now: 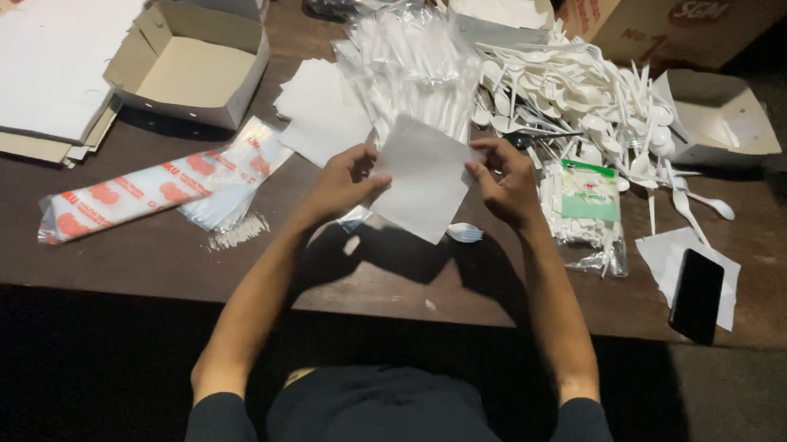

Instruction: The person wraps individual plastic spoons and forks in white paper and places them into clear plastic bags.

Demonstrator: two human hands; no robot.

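White paper napkin (423, 177) held flat above counter (137, 251), left hand (346, 182) and right hand (505, 187) each pinching opposite edge, keeping sheet taut; plastic spoon (464, 232) lies beneath, cutlery pile (583, 96) within reach.

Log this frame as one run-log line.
left hand: holds white napkin | right hand: holds same napkin | below: plastic spoon | behind: spoon pile | surface: brown table

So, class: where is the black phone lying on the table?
In the head view, the black phone lies near the table's right front edge, on a white napkin, right of the toothpick packet.
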